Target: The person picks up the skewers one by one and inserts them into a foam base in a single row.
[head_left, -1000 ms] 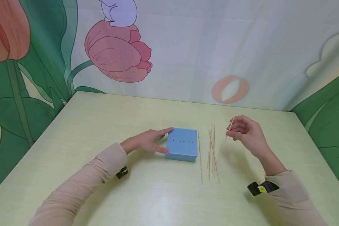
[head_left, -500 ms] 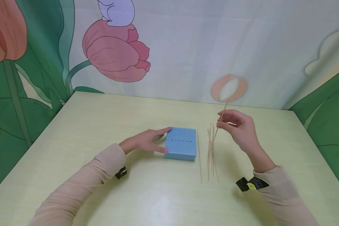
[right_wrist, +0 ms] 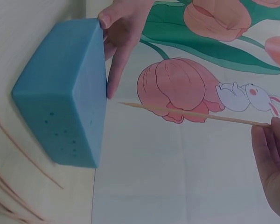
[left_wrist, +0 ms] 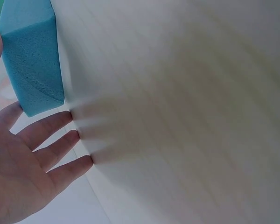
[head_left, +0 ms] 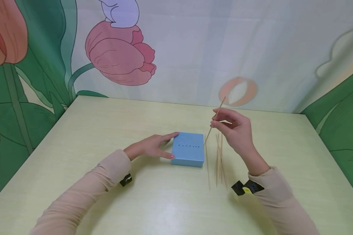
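Observation:
A blue foam block [head_left: 188, 154] with a row of several small holes across its top lies on the table. My left hand [head_left: 153, 146] touches its left side, thumb and index fingertip at two corners. In the left wrist view the other fingers [left_wrist: 60, 144] stretch straight to the tabletop. My right hand [head_left: 233, 125] pinches a bamboo skewer [head_left: 218, 112] between thumb and fingers, raised and slanting. Its lower end overlaps the block's right edge in the head view. From the right wrist, the skewer's pointed tip [right_wrist: 130, 105] shows a gap from the block's top.
One loose skewer [head_left: 207, 169] lies just right of the block. Several more skewers [head_left: 217, 163] lie in a loose, partly crossed bunch below my right hand. A printed curtain [head_left: 182, 58] hangs behind the table's [head_left: 135, 202] back edge.
My right hand has moved left and away from me with the skewer, from right of the loose bunch to above the block's right edge. My left hand and the block have stayed put.

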Demonstrator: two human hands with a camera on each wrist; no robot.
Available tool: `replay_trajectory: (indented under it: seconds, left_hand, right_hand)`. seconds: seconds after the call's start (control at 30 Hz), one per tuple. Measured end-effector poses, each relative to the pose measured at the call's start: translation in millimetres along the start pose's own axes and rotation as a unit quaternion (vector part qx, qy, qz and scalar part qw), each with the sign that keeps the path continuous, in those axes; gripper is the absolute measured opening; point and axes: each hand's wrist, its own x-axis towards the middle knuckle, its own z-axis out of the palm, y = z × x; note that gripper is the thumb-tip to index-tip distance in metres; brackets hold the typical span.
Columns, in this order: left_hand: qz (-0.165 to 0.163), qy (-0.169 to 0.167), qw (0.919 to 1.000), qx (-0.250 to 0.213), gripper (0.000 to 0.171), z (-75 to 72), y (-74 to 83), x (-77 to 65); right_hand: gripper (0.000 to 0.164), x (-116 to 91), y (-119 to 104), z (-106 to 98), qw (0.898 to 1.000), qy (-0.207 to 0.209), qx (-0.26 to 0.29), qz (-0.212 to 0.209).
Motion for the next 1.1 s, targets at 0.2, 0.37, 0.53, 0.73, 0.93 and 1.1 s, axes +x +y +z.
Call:
replay_trajectory:
  seconds: [0.2, 0.37, 0.53, 0.73, 0.93, 1.1]
  left_hand:
    - [-0.003, 0.0, 1.0, 0.003, 0.089, -0.4, -0.7, 0.2]
    - [-0.005, 0.001, 1.0, 0.002, 0.089, -0.6, -1.4, 0.9]
    - [-0.005, 0.001, 1.0, -0.001, 0.09, -0.8, -1.4, 1.4]
    - [0.0, 0.0, 1.0, -0.003, 0.09, -1.0, -1.3, 0.5]
    - [0.01, -0.003, 0.9999, -0.004, 0.089, -1.1, -1.8, -0.1]
    - [0.015, -0.003, 0.9999, -0.005, 0.088, -1.0, 0.4, -0.7]
  right_hand:
    - [0.026, 5, 2, 14, 0.999, 0.007, 0.002, -0.037]
    - [0.028, 10, 5, 28, 0.998, 0.003, 0.002, -0.068]
    - [0.026, 12, 6, 40, 0.996, -0.007, 0.001, -0.087]
    - [0.024, 14, 10, 50, 0.996, -0.019, -0.005, -0.086]
    - [0.023, 13, 14, 58, 0.996, -0.022, -0.007, -0.082]
    - [0.022, 13, 17, 64, 0.996, -0.024, -0.006, -0.08]
